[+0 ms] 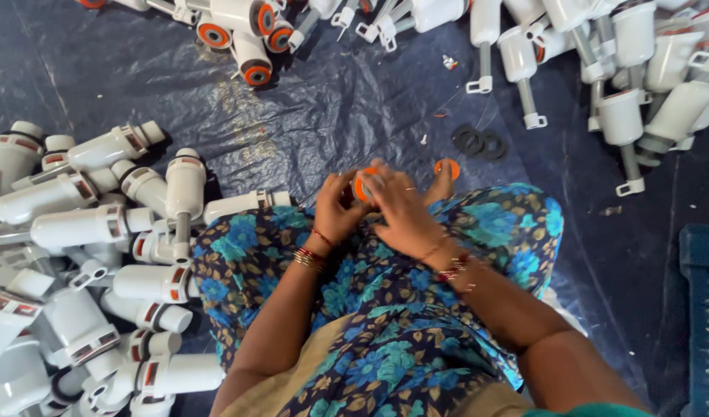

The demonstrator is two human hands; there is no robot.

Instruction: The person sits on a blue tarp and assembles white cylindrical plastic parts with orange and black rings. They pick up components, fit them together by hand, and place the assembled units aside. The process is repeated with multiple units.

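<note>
Seated person viewed from above, working on a dark plastic sheet (pixel 331 108) spread on the floor. The left hand (pixel 335 207) and right hand (pixel 401 212) are both closed around a small part with an orange ring (pixel 361 185), held over the knees. A second orange ring (pixel 448 167) lies just beyond the knees, with several black rubber rings (pixel 478 142) near it. Heaps of white plastic valve bodies lie at the left (pixel 99 255), top (pixel 242 27) and right (pixel 640 69). Which heap is finished cannot be told; judging by the loose rings, much assembly seems left.
</note>
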